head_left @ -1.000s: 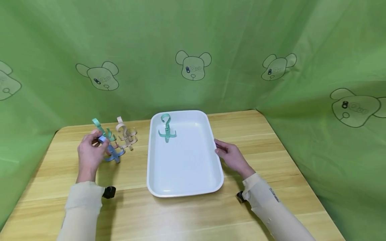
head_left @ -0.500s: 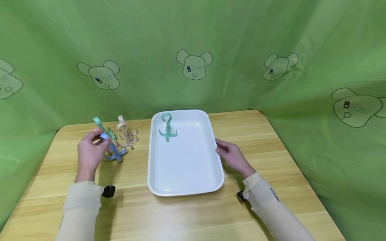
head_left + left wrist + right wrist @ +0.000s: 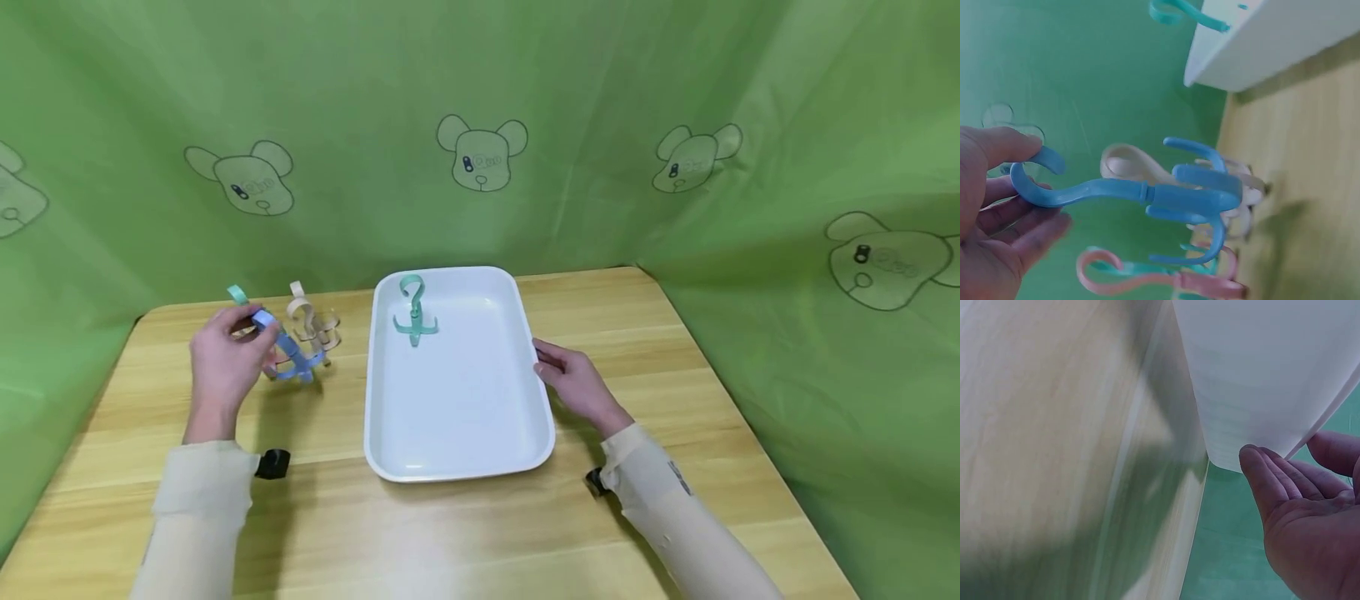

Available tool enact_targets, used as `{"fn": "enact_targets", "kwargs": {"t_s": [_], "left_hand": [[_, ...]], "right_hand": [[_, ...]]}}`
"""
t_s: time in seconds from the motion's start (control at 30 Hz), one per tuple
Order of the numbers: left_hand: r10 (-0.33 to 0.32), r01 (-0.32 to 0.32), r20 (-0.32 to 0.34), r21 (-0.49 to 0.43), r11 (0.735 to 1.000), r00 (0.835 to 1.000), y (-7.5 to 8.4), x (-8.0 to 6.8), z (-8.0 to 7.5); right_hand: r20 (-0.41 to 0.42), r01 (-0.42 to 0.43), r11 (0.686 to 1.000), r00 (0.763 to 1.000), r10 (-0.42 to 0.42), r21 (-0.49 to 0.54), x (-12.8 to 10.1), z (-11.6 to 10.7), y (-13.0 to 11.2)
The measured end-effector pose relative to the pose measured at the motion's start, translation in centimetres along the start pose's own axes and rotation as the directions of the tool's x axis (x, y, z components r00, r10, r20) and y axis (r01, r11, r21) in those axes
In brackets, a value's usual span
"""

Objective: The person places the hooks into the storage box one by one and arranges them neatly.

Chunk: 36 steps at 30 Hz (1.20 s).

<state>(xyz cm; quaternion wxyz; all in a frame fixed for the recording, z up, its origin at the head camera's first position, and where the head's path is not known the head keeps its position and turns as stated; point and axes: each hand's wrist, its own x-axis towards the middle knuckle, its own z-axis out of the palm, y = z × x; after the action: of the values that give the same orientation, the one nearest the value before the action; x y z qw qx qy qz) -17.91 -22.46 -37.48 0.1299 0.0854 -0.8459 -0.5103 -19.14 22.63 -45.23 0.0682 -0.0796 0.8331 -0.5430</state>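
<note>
My left hand (image 3: 225, 354) holds a blue four-pronged hanging hook (image 3: 1194, 199) by its curved top, prongs pointing away from the palm. The hook hangs just above the wooden table. Close behind it stand a beige hook (image 3: 309, 323), a pink hook (image 3: 1210, 285) and a green hook (image 3: 237, 293), partly hidden by the hand and the blue hook. A white tray (image 3: 465, 400) lies in the middle, with another green hook (image 3: 416, 323) at its far left. My right hand (image 3: 577, 383) pinches the tray's right rim, thumb on top and fingers against the outer wall.
The wooden table (image 3: 465, 533) ends at a green curtain (image 3: 585, 225) behind and on the right. Dark wrist cameras are strapped at both sleeves, the left one (image 3: 273, 463) near the tray's left side.
My left hand has raised the blue hook slightly and moved it a little right, away from the other hooks. The right hand keeps its place on the tray rim.
</note>
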Motion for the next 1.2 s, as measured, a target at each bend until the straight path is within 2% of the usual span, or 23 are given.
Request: {"fn": "enact_targets", "kwargs": {"t_s": [0.23,0.6,0.87,1.03,1.2], "left_hand": [[0.08,-0.08,-0.005,-0.009,0.997,0.997,2.8,0.0,0.4],[0.19,-0.189,0.004,-0.08,0.979,0.982,5.9,0.8,2.2],[0.214,-0.205,0.056,-0.135,0.969,0.975,7.4,1.5,4.2],[0.208,-0.195,0.104,-0.124,0.973,0.973,8.2,1.9,5.7],[0.245,-0.231,0.151,-0.104,0.967,0.958,9.1,1.9,7.1]], "right_hand": [[0.002,-0.003,1.0,1.0,0.003,0.003,0.0,-0.1,-0.2],[-0.006,-0.013,1.0,1.0,0.013,0.006,0.0,0.0,-0.4],[-0.003,-0.02,1.0,1.0,0.02,0.012,-0.1,0.0,-0.2],[-0.007,-0.012,1.0,1.0,0.012,0.004,0.0,-0.1,0.0],[-0.004,0.001,1.0,1.0,-0.001,0.008,0.2,-0.1,0.3]]}}
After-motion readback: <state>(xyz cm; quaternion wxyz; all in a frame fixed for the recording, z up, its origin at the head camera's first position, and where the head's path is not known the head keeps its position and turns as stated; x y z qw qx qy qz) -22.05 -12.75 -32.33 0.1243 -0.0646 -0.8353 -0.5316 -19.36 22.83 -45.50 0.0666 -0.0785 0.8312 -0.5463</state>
